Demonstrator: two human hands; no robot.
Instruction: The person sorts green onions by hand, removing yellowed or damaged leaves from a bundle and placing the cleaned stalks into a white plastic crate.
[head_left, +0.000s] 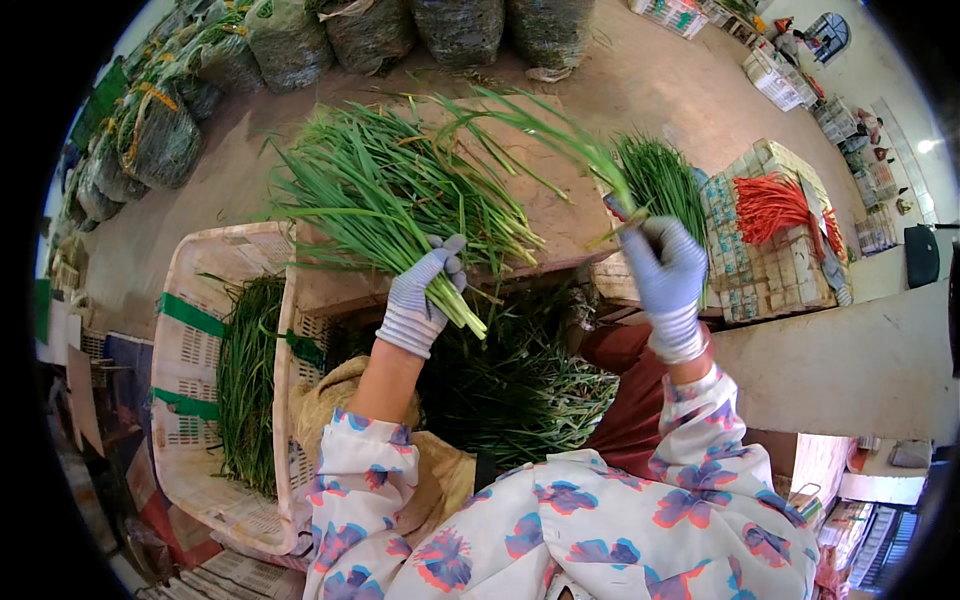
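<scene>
My left hand (421, 300), in a striped knit glove, grips a bunch of Chinese chives (367, 221). Their pale cut ends stick out below my fingers, and the leaves fan toward the upper left. A loose pile of chives (480, 202) lies behind that bunch on a worn board table (555, 217). To the right, my right hand (664, 274), gloved alike, is raised and pinches a few chive stalks (604, 157) whose leaves arc to the upper left. Beyond it stands a dense upright bundle of chives (660, 180).
A white plastic crate (225, 236) with more chives (251, 382) stands at left. Red ties (772, 210) and a knife (825, 255) lie on a tape-covered box (780, 277) at right. Leaf scraps (517, 397) cover the ground below the table. Stuffed sacks (457, 30) line the back.
</scene>
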